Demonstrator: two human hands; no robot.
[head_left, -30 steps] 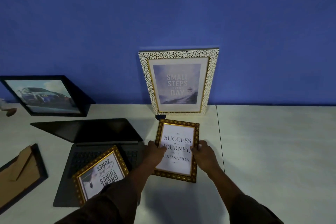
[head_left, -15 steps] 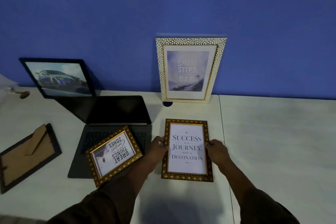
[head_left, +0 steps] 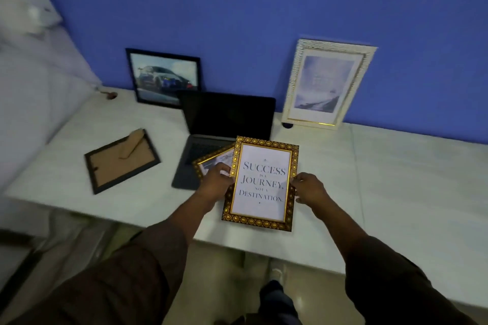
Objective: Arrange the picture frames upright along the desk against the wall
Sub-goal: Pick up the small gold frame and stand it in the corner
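I hold a gold-patterned "Success is a Journey" frame lifted off the white desk, tilted toward me. My left hand grips its left edge and my right hand its right edge. Behind it a second gold frame lies on the laptop, mostly hidden. A white dotted frame and a black car-picture frame stand upright against the blue wall. A black frame lies face down at the left, brown backing up.
An open dark laptop sits at the desk's middle. A small dark round object lies by the white frame's foot. A small brown item rests at the far left corner. White fabric hangs beside the desk's left end.
The gold "Success" frame has come up off the desk in both hands and nearer to me. My view has pulled back and swung left, showing the desk's front edge and floor.
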